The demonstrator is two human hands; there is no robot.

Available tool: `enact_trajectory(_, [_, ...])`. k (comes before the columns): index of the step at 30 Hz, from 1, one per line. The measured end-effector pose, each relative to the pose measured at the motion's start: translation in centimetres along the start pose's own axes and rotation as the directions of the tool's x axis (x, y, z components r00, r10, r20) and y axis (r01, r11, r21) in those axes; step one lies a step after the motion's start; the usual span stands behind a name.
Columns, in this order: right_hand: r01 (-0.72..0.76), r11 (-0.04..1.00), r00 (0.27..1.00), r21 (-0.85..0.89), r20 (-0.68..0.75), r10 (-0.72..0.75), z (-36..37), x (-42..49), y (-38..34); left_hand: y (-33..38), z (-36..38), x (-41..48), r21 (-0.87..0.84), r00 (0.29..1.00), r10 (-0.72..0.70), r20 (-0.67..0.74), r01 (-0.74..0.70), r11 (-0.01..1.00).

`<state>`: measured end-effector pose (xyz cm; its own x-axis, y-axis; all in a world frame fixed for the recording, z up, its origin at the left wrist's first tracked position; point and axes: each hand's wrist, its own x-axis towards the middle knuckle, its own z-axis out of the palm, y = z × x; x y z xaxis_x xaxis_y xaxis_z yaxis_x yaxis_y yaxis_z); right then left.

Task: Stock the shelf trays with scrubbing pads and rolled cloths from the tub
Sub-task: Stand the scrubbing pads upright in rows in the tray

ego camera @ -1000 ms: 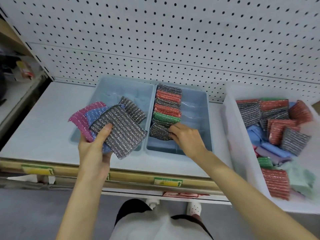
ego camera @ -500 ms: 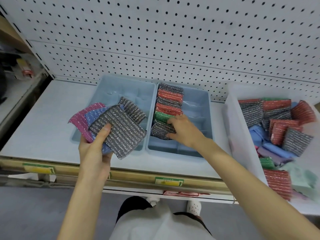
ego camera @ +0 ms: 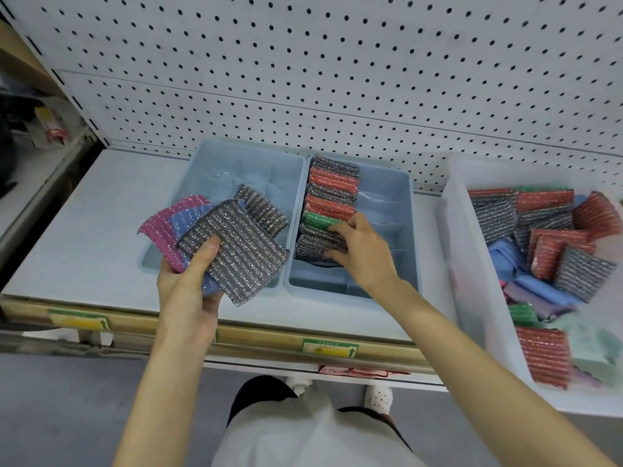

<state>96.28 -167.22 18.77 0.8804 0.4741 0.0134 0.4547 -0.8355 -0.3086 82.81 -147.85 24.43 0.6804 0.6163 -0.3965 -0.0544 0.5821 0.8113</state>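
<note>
Several pads [ego camera: 332, 197] line one tray [ego camera: 384, 193], right grip [ego camera: 365, 256] clasping the front ones; left grip [ego camera: 188, 291] holds four spares [ego camera: 236, 254]; tub [ego camera: 451, 247] beside tray well stocked

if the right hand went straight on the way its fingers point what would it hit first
The row of pads in the right tray: the right hand has its fingertips at the green pad and grey pad. Past them, likely the tray's left wall.

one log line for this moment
left hand: holds fanned pads | right hand: grips front grey pad in right tray | tub: part full
</note>
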Motion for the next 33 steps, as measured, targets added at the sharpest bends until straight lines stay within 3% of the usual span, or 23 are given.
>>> enact_trajectory(3, [-0.085,0.98,0.996,0.181,-0.011,0.088,-1.0,-0.7,0.2,-0.2,0.0,-0.1,0.014,1.0,-0.016,0.026,0.015,1.0])
enact_trajectory(5, [-0.164,0.913,0.973,0.373,-0.093,0.213,-2.6,-1.5,0.0,-0.3,0.0,-0.3,0.049,0.997,-0.017,0.072,0.014,0.999])
enact_trajectory(6, [-0.185,0.846,0.953,0.5,-0.12,0.28,-3.9,-2.0,-0.6,-0.4,0.2,-0.6,0.069,0.995,-0.02,0.099,0.013,0.998])
enact_trajectory(8, [-0.181,0.589,0.947,0.788,-0.022,0.32,-6.4,-3.2,-2.8,-0.8,0.9,-1.2,0.093,0.989,-0.031,0.146,0.018,0.995])
enact_trajectory(9, [-0.192,0.46,0.963,0.867,0.078,0.257,-7.2,-3.8,-4.1,-1.1,1.3,-1.5,0.1,0.986,-0.037,0.164,0.02,0.995])
enact_trajectory(10, [-0.209,0.415,0.974,0.885,0.151,0.167,-7.7,-4.3,-5.3,-1.3,1.8,-1.8,0.103,0.983,-0.042,0.179,0.023,0.994])
enact_trajectory(12, [-0.189,0.482,0.981,0.855,0.181,0.063,-7.1,-5.1,-7.0,-1.6,2.6,-2.2,0.107,0.977,-0.052,0.206,0.03,0.994])
enact_trajectory(16, [-0.104,0.663,0.983,0.741,-0.024,0.182,-5.5,-5.2,-7.5,-1.4,3.2,-2.5,0.089,0.976,-0.041,0.213,0.022,0.996])
enact_trajectory(18, [-0.07,0.675,0.983,0.735,-0.063,0.171,-5.7,-5.3,-7.5,-1.3,3.2,-2.6,0.074,0.976,-0.036,0.216,0.021,0.997])
enact_trajectory(22, [-0.012,0.629,0.992,0.777,-0.069,0.104,-5.8,-5.4,-7.9,-1.4,3.2,-2.8,0.04,0.975,-0.03,0.221,0.022,0.999])
enact_trajectory(33, [-0.061,0.327,0.991,0.943,0.019,0.131,-5.8,-6.1,-8.7,-1.4,1.9,-2.7,-0.001,0.975,-0.022,0.222,0.023,1.0])
